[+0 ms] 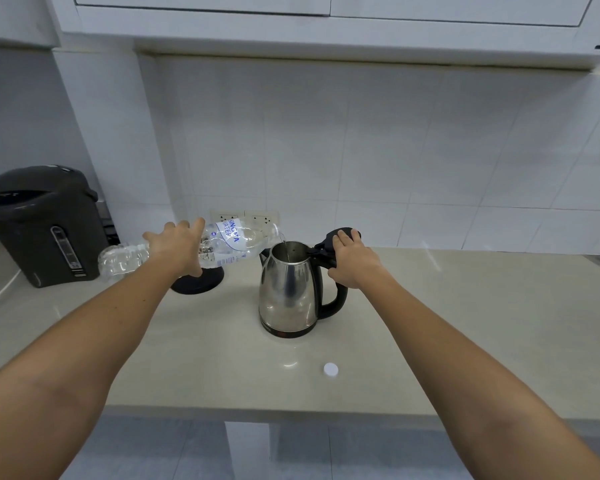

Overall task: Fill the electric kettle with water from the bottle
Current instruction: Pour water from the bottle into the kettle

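A steel electric kettle with a black handle stands on the pale counter, off its base. Its lid is swung open to the right. My right hand grips the top of the handle, with fingers resting on the open lid. My left hand holds a clear plastic water bottle tipped almost flat, its mouth just above the kettle's opening. A thin stream of water runs from the bottle into the kettle. The bottle's white cap lies on the counter in front of the kettle.
The kettle's round black base sits left of the kettle, partly behind my left arm. A dark grey hot-water dispenser stands at the far left with a white cord. Two wall sockets are behind the bottle. The counter's front edge runs below the cap.
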